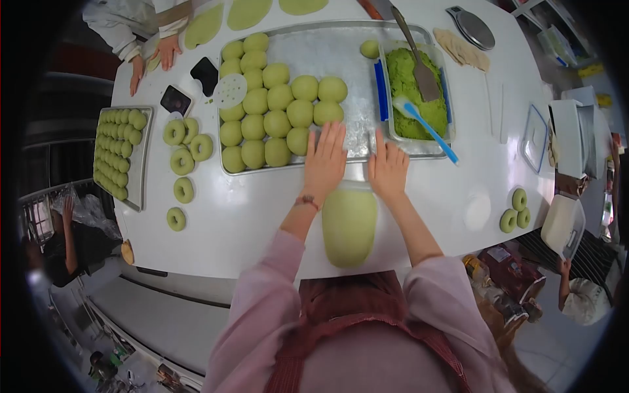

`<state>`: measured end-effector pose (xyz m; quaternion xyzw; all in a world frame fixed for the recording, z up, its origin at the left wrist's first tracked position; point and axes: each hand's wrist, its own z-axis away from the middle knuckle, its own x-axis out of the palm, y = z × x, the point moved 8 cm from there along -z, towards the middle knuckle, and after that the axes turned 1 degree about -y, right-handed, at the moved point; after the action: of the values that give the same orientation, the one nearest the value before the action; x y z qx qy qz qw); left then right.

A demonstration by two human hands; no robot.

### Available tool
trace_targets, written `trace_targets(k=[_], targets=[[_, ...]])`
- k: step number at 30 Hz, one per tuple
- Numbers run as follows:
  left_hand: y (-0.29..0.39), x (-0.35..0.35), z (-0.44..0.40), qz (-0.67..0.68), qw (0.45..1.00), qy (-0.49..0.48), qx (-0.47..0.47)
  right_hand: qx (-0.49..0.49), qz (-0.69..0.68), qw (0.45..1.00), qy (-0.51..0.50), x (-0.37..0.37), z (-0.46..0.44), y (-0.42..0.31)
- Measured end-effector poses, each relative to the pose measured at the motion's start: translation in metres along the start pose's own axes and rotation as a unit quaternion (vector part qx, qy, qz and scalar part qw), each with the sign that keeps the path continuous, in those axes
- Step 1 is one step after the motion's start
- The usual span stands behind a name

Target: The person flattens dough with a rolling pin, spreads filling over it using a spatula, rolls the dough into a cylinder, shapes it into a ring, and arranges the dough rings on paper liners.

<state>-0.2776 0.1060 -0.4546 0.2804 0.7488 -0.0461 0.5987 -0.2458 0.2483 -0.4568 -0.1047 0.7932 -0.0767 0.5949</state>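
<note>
A smooth, flattened oval of pale green dough [350,229] lies on the white table [426,223] in front of me. My left hand [325,160] is flat with its fingers stretched out, just beyond the dough's far left side. Its fingertips reach the near edge of a metal tray [354,46] and come close to the green dough balls [276,123] on it. On the far right side of the dough, my right hand [389,165] also lies flat, fingers extended. Between the two palms a pale bar [356,186] crosses the dough's far end; its kind I cannot make out.
A tub of green filling [406,72] stands on the tray, with a spatula [426,78] and blue-handled scraper [429,131]. Dough rings [182,159], phones [175,99] and a smaller tray [145,170] are leftward. Another person's hands [167,52] work far left. A scale [473,29] sits far right.
</note>
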Motion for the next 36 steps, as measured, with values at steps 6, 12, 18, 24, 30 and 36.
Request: trace_targets(k=[6, 12, 18, 24, 30, 36], targets=[[0.023, 0.010, 0.071, -0.072, 0.992, -0.101, 0.038, -0.040, 0.041, 0.998, 0.011, 0.001, 0.064, -0.016], [0.002, -0.014, -0.012, 0.025, 0.993, 0.081, 0.079, -0.068, -0.074, 0.994, 0.034, -0.005, -0.009, 0.000], [0.016, -0.010, 0.108, 0.060, 0.998, -0.019, -0.015, -0.025, -0.110, 0.993, -0.029, -0.027, 0.079, -0.014], [0.016, -0.009, 0.119, 0.087, 0.989, -0.018, -0.118, 0.076, -0.179, 0.977, -0.084, -0.008, 0.080, -0.023], [-0.004, -0.015, 0.141, 0.402, 0.877, -0.089, -0.247, 0.181, -0.524, 0.816, -0.164, 0.002, 0.119, 0.013], [0.050, -0.134, 0.215, 0.455, 0.835, -0.137, -0.277, 0.195, -0.591, 0.752, -0.219, -0.138, 0.191, -0.005]])
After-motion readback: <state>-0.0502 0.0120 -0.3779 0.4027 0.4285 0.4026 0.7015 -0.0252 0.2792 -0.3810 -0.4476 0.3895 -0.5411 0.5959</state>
